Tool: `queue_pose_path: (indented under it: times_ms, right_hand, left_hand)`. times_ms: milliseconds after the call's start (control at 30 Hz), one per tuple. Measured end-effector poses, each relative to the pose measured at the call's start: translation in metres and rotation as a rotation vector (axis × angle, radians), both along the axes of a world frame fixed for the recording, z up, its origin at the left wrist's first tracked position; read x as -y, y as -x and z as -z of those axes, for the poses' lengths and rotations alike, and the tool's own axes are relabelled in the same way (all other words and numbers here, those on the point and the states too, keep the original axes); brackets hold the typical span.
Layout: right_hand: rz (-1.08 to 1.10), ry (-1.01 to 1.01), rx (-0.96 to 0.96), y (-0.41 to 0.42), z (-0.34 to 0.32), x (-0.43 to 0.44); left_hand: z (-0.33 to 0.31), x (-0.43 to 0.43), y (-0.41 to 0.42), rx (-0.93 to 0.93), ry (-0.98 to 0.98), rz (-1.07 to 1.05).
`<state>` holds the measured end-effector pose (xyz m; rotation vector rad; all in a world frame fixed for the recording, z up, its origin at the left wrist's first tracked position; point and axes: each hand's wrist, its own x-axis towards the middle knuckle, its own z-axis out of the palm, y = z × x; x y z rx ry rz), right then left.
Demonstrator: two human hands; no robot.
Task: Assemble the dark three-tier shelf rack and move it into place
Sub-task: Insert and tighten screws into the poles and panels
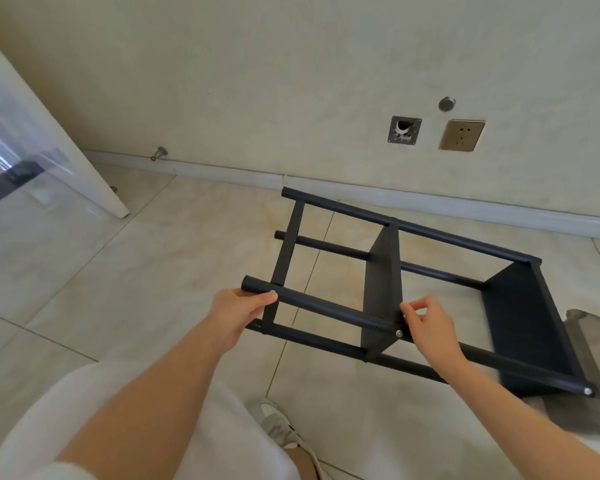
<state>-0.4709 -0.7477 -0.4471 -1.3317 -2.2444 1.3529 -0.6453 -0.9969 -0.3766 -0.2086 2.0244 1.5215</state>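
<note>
**Desk:** Head view: where is the dark shelf rack [381, 265] being kept?

**Photographer:** It is being held on its side, tilted, over the tiled floor [153, 254], near the wall [291, 81] with the socket [462, 135].

**Desk:** How are the hands being used?

**Photographer:** They are being kept apart. The near post [326, 305] is being gripped close to its end by the left hand [238, 315], fingers curled round it. The same post is being pinched by the right hand [426, 329] just beside the middle shelf [383, 299], above a silver screw [399, 333].

**Desk:** And the far end?

**Photographer:** It is being shown beside a grey sheet [589, 341] on the floor; whether they touch cannot be told.
</note>
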Motion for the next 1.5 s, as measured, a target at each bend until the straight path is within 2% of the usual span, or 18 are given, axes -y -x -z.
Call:
queue_pose_path:
  times_ms: [667,933,1167,1367,1500]
  right_hand:
    - [-0.113,-0.036,0.157,0.02,0.062,0.023]
    - [-0.082,-0.134,0.189,0.025,0.078,0.022]
    - [-0.167,-0.2,0.113,0.022,0.088,0.021]
    - [-0.224,-0.28,0.052,0.028,0.091,0.019]
    - [-0.251,-0.312,0.036,0.036,0.09,0.008]
  left_hand:
    - [0.104,0.044,0.016,0.251,-0.122,-0.067]
    - [0.126,0.05,0.018,0.332,-0.142,-0.072]
    - [0.138,0.054,0.023,0.352,-0.148,-0.079]
    - [0.134,0.049,0.036,0.257,-0.049,0.003]
    - [0.133,0.041,0.047,0.004,0.208,0.143]
